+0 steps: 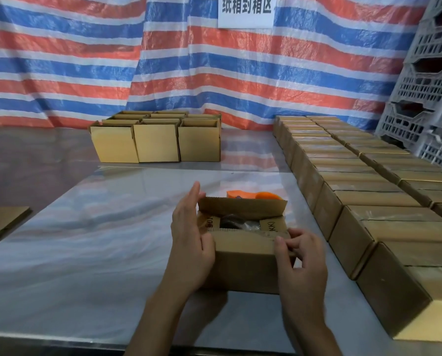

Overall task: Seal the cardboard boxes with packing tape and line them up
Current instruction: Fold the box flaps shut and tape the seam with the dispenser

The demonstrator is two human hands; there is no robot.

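**A:** We record one small brown cardboard box [245, 265] on the glossy grey table [86, 240], directly in front of the person. How is it held?

**B:** We find the left hand [189, 242] laid flat against the box's left side, fingers straight and together, the tips reaching up beside the far flap [240, 208]. The right hand [300, 255] has thumb and curled fingers pinching the right corner of the near flap [243, 242].

**A:** Reason for that arrangement, in our view?

**B:** We judge the flat hand braces the box so it cannot slide, while the pinch folds the near flap inward. Both long flaps stand partly raised, and dark contents show in the gap between them.

**A:** So the box sits between the two hands, not lifted?

**B:** Correct; its base rests on the table, with the grip at its top edge and left wall.

**A:** Tape?

**B:** We note an orange plastic tape dispenser [253, 195] lying just behind the box, touched by neither hand. Sealing has not begun on this one.

**A:** Other stock?

**B:** Rows of closed brown cardboard boxes [369, 196] run along the right side, seemingly taped and lined up. A cluster of open-topped brown cardboard boxes [155, 142] waits at the far centre, well apart from the hands.
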